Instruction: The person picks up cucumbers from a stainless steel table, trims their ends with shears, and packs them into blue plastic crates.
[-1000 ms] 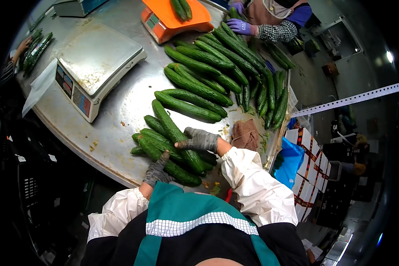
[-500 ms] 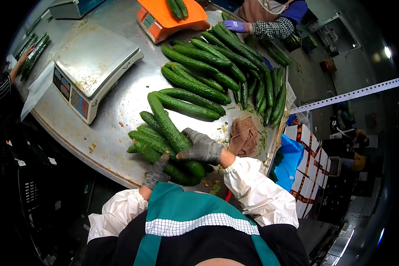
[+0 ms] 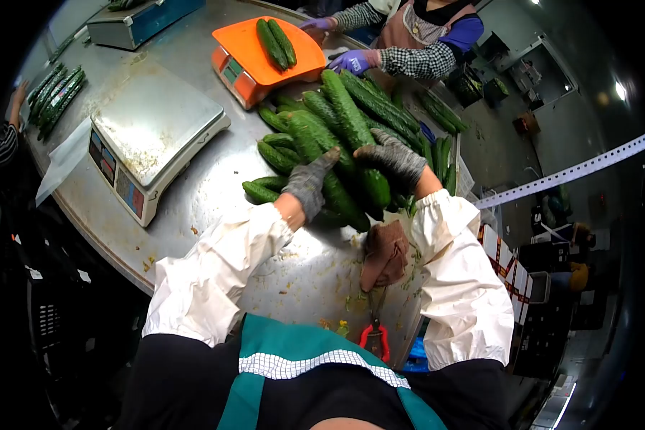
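Several dark green, bumpy cucumbers (image 3: 321,147) are clasped between my two hands, over the cucumber pile. My left hand (image 3: 309,185), in a grey glove, grips the bunch from its left side, thumb along the top. On the other side, my right hand (image 3: 398,159) presses against the bunch in a matching glove. More cucumbers (image 3: 269,188) lie beneath and around, partly hidden by what I hold. Just below the bunch is a crumpled brown cloth (image 3: 385,254). Red-handled cutters (image 3: 375,340) rest near the table edge, their tips close to the cloth.
An orange scale (image 3: 254,79) bears two cucumbers; a co-worker's purple-gloved hand (image 3: 355,62) is beside it. To the left stands a white weighing scale (image 3: 154,122). Wrapped cucumbers (image 3: 57,100) lie at the far left, near another person's arm. White cartons (image 3: 505,265) are stacked at right.
My hands have moved up and away from the table's near edge, carrying the bunch onto the pile. The cutters have come into view. The co-worker's second hand now shows by the orange scale.
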`<move>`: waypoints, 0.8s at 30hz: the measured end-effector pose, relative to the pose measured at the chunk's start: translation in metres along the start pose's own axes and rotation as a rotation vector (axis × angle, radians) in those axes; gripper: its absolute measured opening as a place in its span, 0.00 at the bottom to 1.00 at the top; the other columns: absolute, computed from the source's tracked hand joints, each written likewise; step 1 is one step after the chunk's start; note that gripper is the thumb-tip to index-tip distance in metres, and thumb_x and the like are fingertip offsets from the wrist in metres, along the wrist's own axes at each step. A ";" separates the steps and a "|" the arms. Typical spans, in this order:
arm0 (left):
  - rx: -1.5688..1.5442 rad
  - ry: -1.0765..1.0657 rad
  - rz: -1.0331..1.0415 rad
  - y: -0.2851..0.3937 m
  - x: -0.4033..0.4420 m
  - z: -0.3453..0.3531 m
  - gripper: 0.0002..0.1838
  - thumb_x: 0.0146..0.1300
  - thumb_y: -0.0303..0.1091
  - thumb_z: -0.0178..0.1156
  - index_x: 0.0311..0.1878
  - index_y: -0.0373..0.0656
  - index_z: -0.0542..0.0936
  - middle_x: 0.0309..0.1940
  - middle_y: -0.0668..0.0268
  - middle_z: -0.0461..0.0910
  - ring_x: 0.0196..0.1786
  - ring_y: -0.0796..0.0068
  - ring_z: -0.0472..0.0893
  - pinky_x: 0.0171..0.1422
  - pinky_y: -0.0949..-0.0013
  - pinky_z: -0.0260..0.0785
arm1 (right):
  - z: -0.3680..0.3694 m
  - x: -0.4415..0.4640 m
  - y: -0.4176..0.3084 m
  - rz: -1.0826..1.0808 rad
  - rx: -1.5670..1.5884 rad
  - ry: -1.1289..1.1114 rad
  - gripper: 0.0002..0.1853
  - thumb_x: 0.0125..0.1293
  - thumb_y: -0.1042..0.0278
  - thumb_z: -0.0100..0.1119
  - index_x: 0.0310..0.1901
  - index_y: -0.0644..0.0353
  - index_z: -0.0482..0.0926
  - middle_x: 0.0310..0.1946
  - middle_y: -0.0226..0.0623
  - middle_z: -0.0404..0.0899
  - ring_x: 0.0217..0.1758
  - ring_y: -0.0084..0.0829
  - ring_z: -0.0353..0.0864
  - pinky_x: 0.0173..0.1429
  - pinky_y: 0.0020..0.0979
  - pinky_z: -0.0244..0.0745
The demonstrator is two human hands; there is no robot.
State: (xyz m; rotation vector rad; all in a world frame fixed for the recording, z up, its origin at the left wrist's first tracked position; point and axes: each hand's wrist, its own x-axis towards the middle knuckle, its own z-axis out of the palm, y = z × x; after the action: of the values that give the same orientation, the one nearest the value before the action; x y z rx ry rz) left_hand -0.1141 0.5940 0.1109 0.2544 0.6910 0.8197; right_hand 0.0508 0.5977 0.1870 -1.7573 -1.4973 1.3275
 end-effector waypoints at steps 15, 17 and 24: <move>-0.115 0.065 -0.287 -0.005 0.114 0.006 0.26 0.54 0.43 0.62 0.56 0.51 0.66 0.56 0.64 0.69 0.57 0.58 0.65 0.63 0.45 0.52 | -0.062 0.083 -0.010 -0.004 -0.862 -0.007 0.41 0.46 0.37 0.57 0.57 0.60 0.67 0.56 0.53 0.65 0.61 0.46 0.62 0.63 0.35 0.57; -0.094 0.071 -0.280 -0.008 0.115 -0.003 0.27 0.53 0.44 0.62 0.56 0.51 0.66 0.55 0.63 0.69 0.57 0.56 0.66 0.61 0.43 0.54 | -0.067 0.089 -0.001 -0.025 -0.911 0.071 0.40 0.46 0.38 0.57 0.56 0.60 0.67 0.55 0.53 0.65 0.60 0.46 0.63 0.63 0.35 0.57; -0.317 0.156 -0.286 -0.005 0.084 -0.005 0.30 0.54 0.50 0.60 0.57 0.51 0.65 0.56 0.61 0.67 0.59 0.52 0.64 0.58 0.36 0.52 | -0.060 0.076 0.003 0.075 -0.888 0.187 0.39 0.49 0.41 0.58 0.57 0.61 0.66 0.57 0.48 0.65 0.60 0.43 0.64 0.62 0.34 0.59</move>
State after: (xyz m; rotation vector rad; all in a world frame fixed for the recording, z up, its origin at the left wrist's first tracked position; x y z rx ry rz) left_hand -0.0744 0.6527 0.0658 -0.1935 0.7119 0.6665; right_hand 0.1000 0.6807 0.1816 -2.3733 -2.0947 0.4853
